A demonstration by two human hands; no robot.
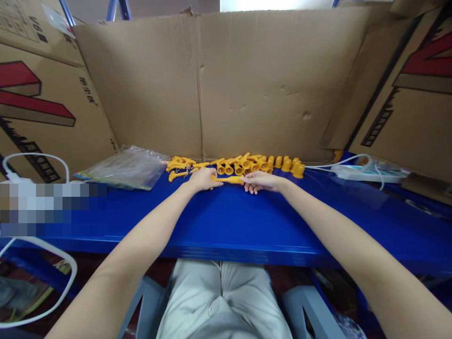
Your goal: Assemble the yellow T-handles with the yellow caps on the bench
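Pale, softly creased trousers are filling the nearest space, with smooth grey chair arms flanking them. Just beyond, the straight front edge of the blue desk is running across, its smooth surface shining faintly. Above it both hands are gripping a slender yellow piece, which is lying crosswise between them: the left hand is closing thumb and fingers around its left end, while the right hand is pinching its right end, the other fingers curling loosely. The piece is showing a ridged, twisted-looking shaft and a smoother, thicker stretch toward the right.

Behind the left hand, curved yellow hooks are lying in a loose heap, small dark links showing among them. Farther right, hollow yellow cups are clustering, several turning round mouths forward. A clear, wrinkled plastic bag is lying flat on the left; a white power strip is resting on the right. At the back, a creased, dented cardboard panel is standing upright between printed cardboard boxes.
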